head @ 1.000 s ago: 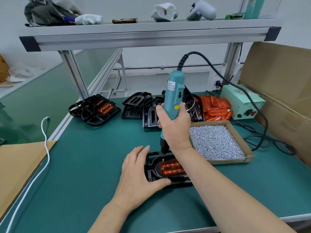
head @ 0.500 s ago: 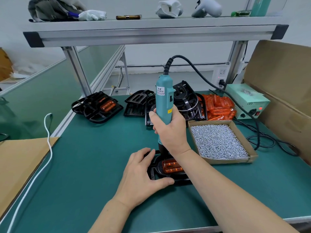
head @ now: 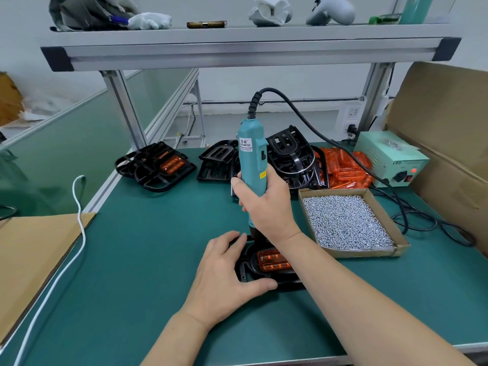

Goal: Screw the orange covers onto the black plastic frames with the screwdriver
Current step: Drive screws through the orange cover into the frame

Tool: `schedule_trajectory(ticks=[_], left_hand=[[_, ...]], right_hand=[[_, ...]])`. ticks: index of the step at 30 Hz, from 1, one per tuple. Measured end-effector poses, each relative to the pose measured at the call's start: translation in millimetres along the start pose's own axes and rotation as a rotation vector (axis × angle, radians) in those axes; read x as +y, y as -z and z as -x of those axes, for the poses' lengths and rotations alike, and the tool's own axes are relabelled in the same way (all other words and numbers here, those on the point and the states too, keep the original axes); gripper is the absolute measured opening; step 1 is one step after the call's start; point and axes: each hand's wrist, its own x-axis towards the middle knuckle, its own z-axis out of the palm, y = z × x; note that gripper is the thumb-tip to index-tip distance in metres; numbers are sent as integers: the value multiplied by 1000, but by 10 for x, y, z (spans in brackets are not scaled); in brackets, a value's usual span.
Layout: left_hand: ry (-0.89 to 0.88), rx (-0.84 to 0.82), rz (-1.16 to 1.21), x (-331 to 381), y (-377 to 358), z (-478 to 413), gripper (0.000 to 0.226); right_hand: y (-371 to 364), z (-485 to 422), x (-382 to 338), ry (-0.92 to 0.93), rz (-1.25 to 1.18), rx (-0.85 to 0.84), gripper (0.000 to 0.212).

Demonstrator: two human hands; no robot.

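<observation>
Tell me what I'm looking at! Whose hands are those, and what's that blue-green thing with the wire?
No machine here, just a person working. The camera sits on their head, so you look down at their two hands. The right hand grips an electric screwdriver, upright, pointing down at a black plastic frame. The left hand presses that frame onto the green table. An orange cover sits in the frame. Beside it, a cardboard box holds tiny silver screws. More frames and orange covers wait at the back.

The brown cardboard tray of silver screws (head: 369,252) sits right of the black plastic frame (head: 244,270) (orange plastic cover (head: 273,260) on it). Spare black frames (head: 290,154) lie behind.
</observation>
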Motion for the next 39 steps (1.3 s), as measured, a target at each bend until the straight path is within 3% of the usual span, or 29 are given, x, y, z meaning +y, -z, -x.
schedule_trajectory(ticks=[6,14,21,27,30,35,39], left_hand=[[-39,-42,-66,-16,6,0,121],[-105,-5,-44,19,22,-13,90],[-119,0,-10,0,5,-35,80],[-111,-4,-28,-5,-1,-26,92],[-88,-17,-32,-1,6,-16,104],[-79,-15,-37,-11,7,-27,106],[-81,5,-32,-15,-6,-18,106]], right_hand=[[-11,21,1,26,-1,-80,18],[-32,58,-14,51,4,-240,15],[-38,104,-3,70,28,-208,21],[-13,114,42,22,18,-170,19],[16,94,44,-32,-34,-126,28],[56,126,11,-22,-66,-166,17],[133,152,-34,-26,-177,-101,26]])
